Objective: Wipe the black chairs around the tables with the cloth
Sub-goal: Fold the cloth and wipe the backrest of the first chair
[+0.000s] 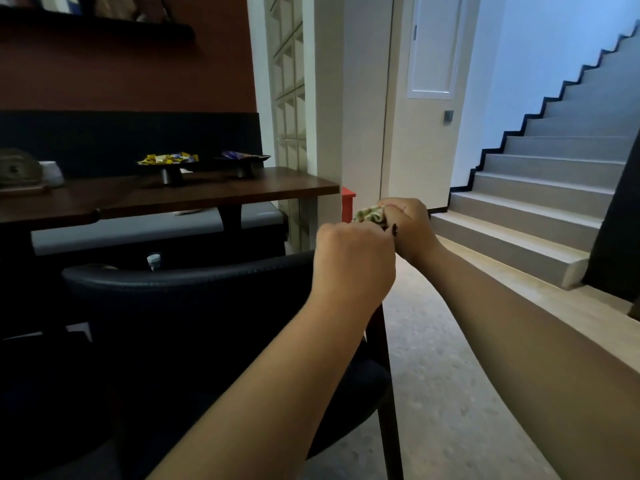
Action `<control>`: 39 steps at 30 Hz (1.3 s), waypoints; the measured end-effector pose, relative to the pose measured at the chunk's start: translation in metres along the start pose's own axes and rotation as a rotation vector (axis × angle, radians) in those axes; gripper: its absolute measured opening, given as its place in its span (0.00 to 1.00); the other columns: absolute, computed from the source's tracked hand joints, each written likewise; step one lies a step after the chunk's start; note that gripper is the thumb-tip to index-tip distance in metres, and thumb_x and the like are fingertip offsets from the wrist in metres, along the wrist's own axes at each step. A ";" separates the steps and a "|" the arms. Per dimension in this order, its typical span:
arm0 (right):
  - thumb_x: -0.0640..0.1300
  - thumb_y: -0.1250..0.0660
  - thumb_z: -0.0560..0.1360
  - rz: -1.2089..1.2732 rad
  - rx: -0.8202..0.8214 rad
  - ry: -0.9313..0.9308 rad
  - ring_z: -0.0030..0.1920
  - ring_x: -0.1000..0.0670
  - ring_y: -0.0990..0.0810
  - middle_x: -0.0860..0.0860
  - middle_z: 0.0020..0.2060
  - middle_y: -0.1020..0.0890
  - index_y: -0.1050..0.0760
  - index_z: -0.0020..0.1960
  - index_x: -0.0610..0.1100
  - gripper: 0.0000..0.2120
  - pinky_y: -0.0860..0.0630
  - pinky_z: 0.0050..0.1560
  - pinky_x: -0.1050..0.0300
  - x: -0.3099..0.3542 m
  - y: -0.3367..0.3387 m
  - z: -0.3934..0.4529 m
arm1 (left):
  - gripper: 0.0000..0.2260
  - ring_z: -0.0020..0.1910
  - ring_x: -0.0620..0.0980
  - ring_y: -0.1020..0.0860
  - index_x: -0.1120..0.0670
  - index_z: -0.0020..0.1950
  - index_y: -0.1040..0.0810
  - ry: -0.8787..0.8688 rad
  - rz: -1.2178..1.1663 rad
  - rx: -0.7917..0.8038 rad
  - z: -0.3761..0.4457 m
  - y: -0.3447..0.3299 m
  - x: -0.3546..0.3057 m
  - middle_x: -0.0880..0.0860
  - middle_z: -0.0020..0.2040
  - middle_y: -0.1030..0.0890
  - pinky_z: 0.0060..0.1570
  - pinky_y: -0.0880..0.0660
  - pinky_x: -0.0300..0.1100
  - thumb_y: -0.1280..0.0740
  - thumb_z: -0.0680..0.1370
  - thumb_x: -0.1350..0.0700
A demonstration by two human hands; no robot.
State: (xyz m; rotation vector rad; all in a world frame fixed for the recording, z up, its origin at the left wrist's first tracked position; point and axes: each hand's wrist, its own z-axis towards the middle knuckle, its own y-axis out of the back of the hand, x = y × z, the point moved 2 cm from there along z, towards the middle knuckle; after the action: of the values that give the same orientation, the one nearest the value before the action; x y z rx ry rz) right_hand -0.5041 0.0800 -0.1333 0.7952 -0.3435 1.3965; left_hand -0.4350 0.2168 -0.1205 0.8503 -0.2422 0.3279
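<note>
A black chair [180, 306] with a padded curved backrest stands in front of me, pushed toward a dark wooden table [194, 195]. Both hands are raised above the chair's right end. My right hand [408, 230] grips a bunched pale green cloth [369, 214], which peeks out to the left of its fingers. My left hand [353, 261] is curled into a fist just below and left of it, touching the right hand; its fingers face away, so whether it holds part of the cloth is hidden.
On the table stand two black pedestal dishes of wrapped sweets [168, 161] and a white cup [52, 173]. A grey bench [138, 226] runs along the wall behind it. Grey stairs [540, 202] rise to the right; a speckled floor [450, 393] lies between.
</note>
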 end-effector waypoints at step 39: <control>0.44 0.39 0.80 -0.130 0.199 0.462 0.37 0.53 0.21 0.50 0.40 0.22 0.23 0.53 0.37 0.11 0.21 0.38 0.52 0.076 -0.011 -0.069 | 0.19 0.20 0.47 0.40 0.51 0.27 0.37 0.140 -0.255 -0.436 -0.090 -0.006 0.138 0.47 0.22 0.35 0.27 0.50 0.32 0.45 0.78 0.53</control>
State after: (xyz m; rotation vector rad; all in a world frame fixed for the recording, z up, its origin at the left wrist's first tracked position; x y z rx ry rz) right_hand -0.4960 0.1830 -0.1357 0.6176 0.2042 1.4572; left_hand -0.2984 0.3081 -0.1354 0.4178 -0.0672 0.0873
